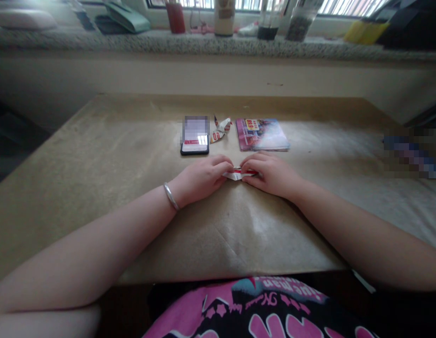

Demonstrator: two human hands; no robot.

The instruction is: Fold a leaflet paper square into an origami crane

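Observation:
Between my two hands is a small folded piece of paper [235,175], white with a red stripe, low on the table. The fingers of my left hand [213,172] pinch its left end. My right hand [269,170] grips the right end, its thumb in front and fingers curled over the top. Just beyond the hands lies a folded paper figure [221,129] in white with red and yellow print, its points sticking up. A phone [195,136] with a lit screen is left of the figure. To its right rests a stack of glossy printed leaflets [262,134].
A tan cover spreads over the table [80,188]. Behind it, a stone windowsill [197,46] carries a red container [175,18], a jar [224,18], glasses and a yellow item [366,32]. A blurred printed item [413,152] lies at the far right.

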